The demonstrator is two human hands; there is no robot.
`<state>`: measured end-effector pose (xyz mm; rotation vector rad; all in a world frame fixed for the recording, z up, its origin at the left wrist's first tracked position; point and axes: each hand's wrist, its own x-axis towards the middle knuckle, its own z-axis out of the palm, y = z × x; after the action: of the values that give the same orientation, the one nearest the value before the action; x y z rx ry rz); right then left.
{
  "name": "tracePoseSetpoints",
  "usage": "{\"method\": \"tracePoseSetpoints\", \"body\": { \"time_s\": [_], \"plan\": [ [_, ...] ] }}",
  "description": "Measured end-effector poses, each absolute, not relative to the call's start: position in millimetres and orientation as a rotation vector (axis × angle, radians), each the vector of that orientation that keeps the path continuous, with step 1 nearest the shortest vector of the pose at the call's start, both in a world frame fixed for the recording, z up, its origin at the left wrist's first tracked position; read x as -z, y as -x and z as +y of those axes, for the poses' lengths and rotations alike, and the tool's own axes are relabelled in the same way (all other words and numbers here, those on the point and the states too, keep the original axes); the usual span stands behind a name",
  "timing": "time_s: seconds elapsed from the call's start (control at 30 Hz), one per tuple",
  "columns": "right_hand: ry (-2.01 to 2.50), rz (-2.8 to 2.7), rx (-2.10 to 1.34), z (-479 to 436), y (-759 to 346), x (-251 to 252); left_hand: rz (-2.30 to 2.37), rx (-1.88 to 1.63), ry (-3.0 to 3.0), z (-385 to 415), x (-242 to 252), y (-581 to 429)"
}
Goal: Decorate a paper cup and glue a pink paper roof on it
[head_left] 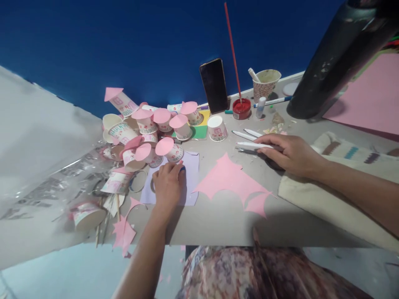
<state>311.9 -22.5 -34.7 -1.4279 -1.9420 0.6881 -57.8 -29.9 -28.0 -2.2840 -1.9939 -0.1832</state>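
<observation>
My left hand (168, 182) rests over a sheet of lilac paper (191, 187) with its fingers curled. A bit of blue shows by its thumb and a curved edge at its left side, but what it holds is mostly hidden. My right hand (288, 154) is closed around a white marker (251, 145) just above the table. Two more markers (243, 135) lie behind its fingers, and a thin metallic pen (245, 150) is just in front. Between my hands lies a cut pink paper scrap (226, 178) with scalloped edges. A decorated paper cup (217, 128) stands upside down beyond it.
Several decorated cups with pink paper tops (162, 118) crowd the left, near a tape roll (138, 181) and plastic wrap (56, 182). A phone (214, 85), red paint pot (241, 109), marker cup (266, 83) and dark bottle (327, 62) stand behind. Cloth (311, 187) lies under my right forearm.
</observation>
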Motion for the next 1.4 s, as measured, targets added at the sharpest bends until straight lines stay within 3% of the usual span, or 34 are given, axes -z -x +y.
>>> {"method": "tracePoseSetpoints", "body": {
  "time_s": [0.1, 0.23, 0.5, 0.67, 1.03, 1.4],
  "plan": [
    [1.418, -1.916, -0.685, -22.6, -311.8, 35.4, -1.977, 0.280, 2.266, -29.3, 27.9, 57.6],
    [1.415, -1.883, -0.697, -22.4, -311.9, 35.4, -2.005, 0.694, 2.335, -35.7, 16.5, 58.2],
    [1.299, -1.906, -0.737, -32.7, -308.5, 27.7, -2.559, 1.424, 2.704, -47.9, -9.0, 17.4],
    [1.145, -1.938, -0.742, -46.1, -299.2, 20.6, -2.492, 1.408, 3.026, -46.3, -4.5, -17.3],
    [1.051, -2.041, -0.670, -51.3, -292.5, 21.0, -2.594, 1.456, 2.980, -48.8, -1.6, -25.9],
    [1.205, -1.973, -1.046, -60.1, -271.5, 13.5, -2.238, 1.381, 2.990, -53.6, 2.4, -41.0]
  ]
}}
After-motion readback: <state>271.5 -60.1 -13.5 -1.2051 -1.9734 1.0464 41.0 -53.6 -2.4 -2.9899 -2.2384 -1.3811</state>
